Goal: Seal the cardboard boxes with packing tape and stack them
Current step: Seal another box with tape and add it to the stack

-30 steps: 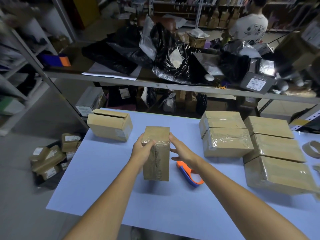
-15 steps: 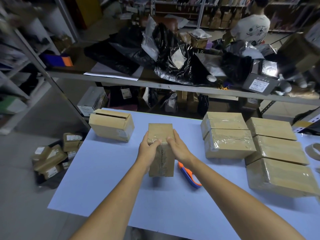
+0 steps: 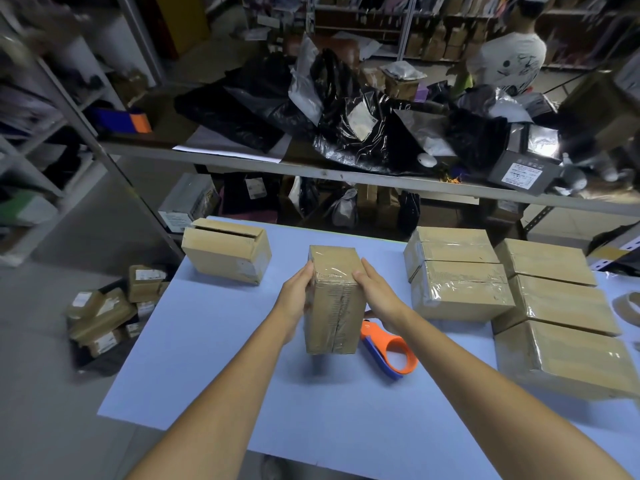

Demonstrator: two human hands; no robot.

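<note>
The tabletop (image 3: 207, 358) is pale blue and sits in a crowded stockroom. A long shelf (image 3: 242, 161) runs beyond its far edge, heaped with black bags (image 3: 363, 133), and a person (image 3: 509, 60) in a white shirt stands further back among racks. On the floor (image 3: 52, 393) off the left edge lies a pile of small boxes (image 3: 110, 306) (too jumbled to count).

I count seven boxes on or over the tabletop. One box (image 3: 334, 306) stands on end near the middle, taped over its top, with my left hand (image 3: 296, 296) and right hand (image 3: 377, 292) clasping its two sides, fingers curled over the upper edges; I cannot tell whether its lower end touches the surface. One open box (image 3: 227, 251), flaps unsealed, sits at the far left corner. Five taped boxes (image 3: 460, 289) crowd together along the right side.

There is one dispenser (image 3: 391, 348), orange and blue, lying just right of the box I hold, and one tape roll (image 3: 628, 306) at the right edge, cut off by the frame.
</note>
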